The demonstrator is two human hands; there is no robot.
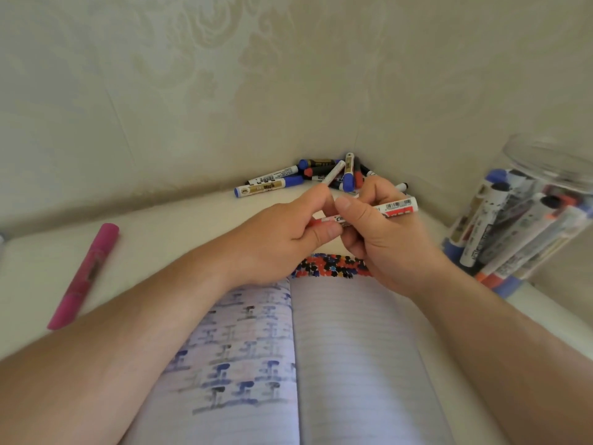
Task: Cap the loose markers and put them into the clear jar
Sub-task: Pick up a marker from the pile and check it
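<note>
An open notebook (pixel 321 364) lies nearest, under both forearms. Above its top edge the left hand (pixel 288 226) and right hand (pixel 375 232) meet, each pinching one red-and-white marker (pixel 398 208) between them. Right of that grip stands the clear jar (pixel 529 220), part-filled; beyond it, loose markers (pixel 305 176) heap in the corner.

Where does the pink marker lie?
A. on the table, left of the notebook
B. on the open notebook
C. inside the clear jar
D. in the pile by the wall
A: the pink marker lies alone on the table, left of the notebook.
</note>
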